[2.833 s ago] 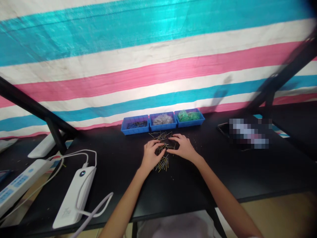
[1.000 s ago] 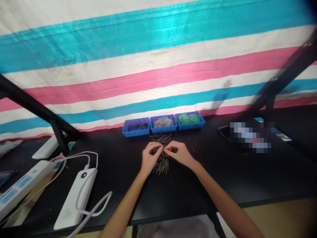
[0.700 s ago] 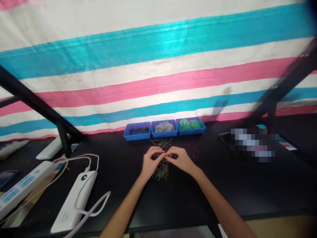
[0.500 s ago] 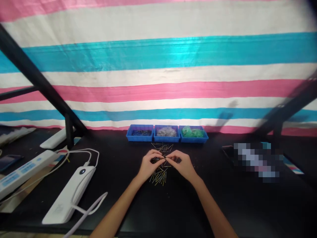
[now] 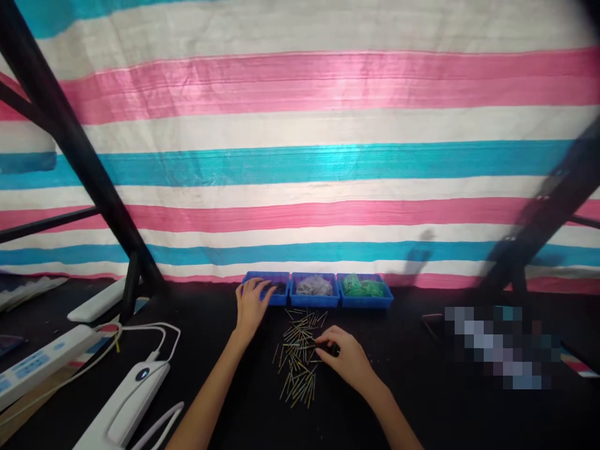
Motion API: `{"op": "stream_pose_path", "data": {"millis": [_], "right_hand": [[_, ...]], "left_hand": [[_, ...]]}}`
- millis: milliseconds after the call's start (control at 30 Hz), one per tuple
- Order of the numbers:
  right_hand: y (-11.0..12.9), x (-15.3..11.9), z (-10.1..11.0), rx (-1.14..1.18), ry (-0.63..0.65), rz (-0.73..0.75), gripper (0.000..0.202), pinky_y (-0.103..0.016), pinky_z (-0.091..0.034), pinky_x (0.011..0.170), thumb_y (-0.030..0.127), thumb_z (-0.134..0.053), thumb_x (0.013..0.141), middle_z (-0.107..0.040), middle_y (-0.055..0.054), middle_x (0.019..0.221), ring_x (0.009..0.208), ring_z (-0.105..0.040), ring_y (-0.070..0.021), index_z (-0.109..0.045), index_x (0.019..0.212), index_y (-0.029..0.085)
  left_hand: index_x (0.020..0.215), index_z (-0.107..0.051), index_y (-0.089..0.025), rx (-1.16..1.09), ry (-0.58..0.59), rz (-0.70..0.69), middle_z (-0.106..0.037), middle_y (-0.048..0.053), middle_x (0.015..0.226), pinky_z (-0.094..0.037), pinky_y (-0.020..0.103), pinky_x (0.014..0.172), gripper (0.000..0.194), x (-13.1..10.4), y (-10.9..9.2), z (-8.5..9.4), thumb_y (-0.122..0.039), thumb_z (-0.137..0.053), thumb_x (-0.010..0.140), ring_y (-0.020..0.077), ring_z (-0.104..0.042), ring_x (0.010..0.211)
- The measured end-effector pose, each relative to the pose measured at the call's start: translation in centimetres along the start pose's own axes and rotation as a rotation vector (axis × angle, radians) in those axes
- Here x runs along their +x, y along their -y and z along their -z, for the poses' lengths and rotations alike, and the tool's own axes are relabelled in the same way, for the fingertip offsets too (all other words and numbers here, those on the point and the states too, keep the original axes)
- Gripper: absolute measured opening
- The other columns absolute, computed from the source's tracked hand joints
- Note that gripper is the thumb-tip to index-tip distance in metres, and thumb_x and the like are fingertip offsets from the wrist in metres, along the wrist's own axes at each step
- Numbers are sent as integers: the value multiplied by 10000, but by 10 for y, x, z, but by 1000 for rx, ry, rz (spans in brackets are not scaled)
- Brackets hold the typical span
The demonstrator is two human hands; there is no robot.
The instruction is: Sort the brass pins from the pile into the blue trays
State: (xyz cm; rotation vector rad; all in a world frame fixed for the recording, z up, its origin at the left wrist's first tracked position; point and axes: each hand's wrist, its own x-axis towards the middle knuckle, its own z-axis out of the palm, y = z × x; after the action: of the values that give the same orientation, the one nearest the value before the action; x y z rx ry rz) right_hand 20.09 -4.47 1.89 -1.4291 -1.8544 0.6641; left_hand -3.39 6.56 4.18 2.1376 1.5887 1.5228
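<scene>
Loose heap of thin metal pieces [image 5: 297,354], silver and yellowish, lying at many angles in the lower centre of the frame. At its right edge is the right hand [image 5: 345,354], fingers curled, with thumb and forefinger pointing at the heap and a narrow gap between them; I cannot tell whether it grips a piece. Up and left of the heap, the left hand [image 5: 250,307] reaches over the left blue tray [image 5: 280,301], partly open with fingers bent; its fingertips meet the dark contents, and whether it holds anything I cannot make out. Beside this tray, in a row, stand the middle blue tray [image 5: 315,302], containing a greyish clear plastic bundle [image 5: 314,285], and the right blue tray [image 5: 368,303], containing a green one. All rest on a black table [image 5: 398,350]. Lower left: a white power bank [image 5: 134,397] with its cable and a power strip [image 5: 44,361]. Background: a striped sheet [image 5: 304,81].
</scene>
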Motion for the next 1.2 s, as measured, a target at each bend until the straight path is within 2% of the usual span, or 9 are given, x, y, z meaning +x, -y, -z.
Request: {"op": "stream_pose_path", "data": {"millis": [67,200,300,367,533,700,967,1200], "right_hand": [[0,-3,2,-17,48,-22,248,-352,-433,826,317,-693,679,-610,-35,951,884,-573,-204,-680,922,266],[2,-6,6,-67,128,-66,602,-459,-300,989,444,-804,496,-554,-30,1067,1038,-513,-258,-630,1059,322],[5,-6,8,-90,145,-64,650,-438,-301,972,449,-815,482,-540,-29,1091,1029,-506,-244,-618,1089,324],[6,-6,9,-98,131,-55,561,-409,-296,960,434,-784,566,-550,-25,1085,1021,-506,-222,-617,1088,314],[4,-3,11,-162,96,14,307,-328,-280,909,379,-687,738,-589,-10,1035,1000,-511,-166,-644,1015,254],[1,-1,10,-289,115,47,162,-277,-259,845,310,-615,820,-616,9,961,927,-528,-128,-656,955,231],[9,-2,11,-348,178,62,154,-291,-238,835,174,-523,866,-638,33,919,886,-544,-112,-645,934,239],[11,-5,17,-357,155,39,190,-315,-281,870,270,-611,817,-584,-9,1035,979,-494,-164,-622,1004,235]], "left_hand": [[1034,-636,-228,41,29,-30,-631,90,1017,-298,533,964,287,-3,-3,0,-370,-586,789,278,-533,1030],[1184,-522,-262,126,259,-191,-580,76,1167,-344,454,968,334,-37,-22,-6,-334,-469,861,234,-502,1128],[1213,-497,-264,125,415,-316,-561,75,1212,-372,422,963,365,-59,-32,-10,-329,-472,855,231,-491,1159],[1199,-508,-259,118,468,-346,-572,76,1200,-390,412,946,360,-63,-31,-12,-337,-475,849,234,-507,1143],[1089,-570,-251,109,435,-285,-597,67,1144,-390,416,922,298,-59,-8,-19,-379,-473,839,247,-538,1092],[1024,-594,-281,138,420,-279,-608,27,1117,-369,398,932,265,-61,4,-24,-406,-448,840,234,-545,1081],[938,-610,-301,178,380,-284,-622,-4,1049,-400,371,910,260,-59,9,-29,-454,-435,820,208,-568,1034],[935,-602,-300,213,409,-306,-615,5,1043,-397,366,916,253,-59,9,-29,-457,-438,822,202,-563,1029]]}}
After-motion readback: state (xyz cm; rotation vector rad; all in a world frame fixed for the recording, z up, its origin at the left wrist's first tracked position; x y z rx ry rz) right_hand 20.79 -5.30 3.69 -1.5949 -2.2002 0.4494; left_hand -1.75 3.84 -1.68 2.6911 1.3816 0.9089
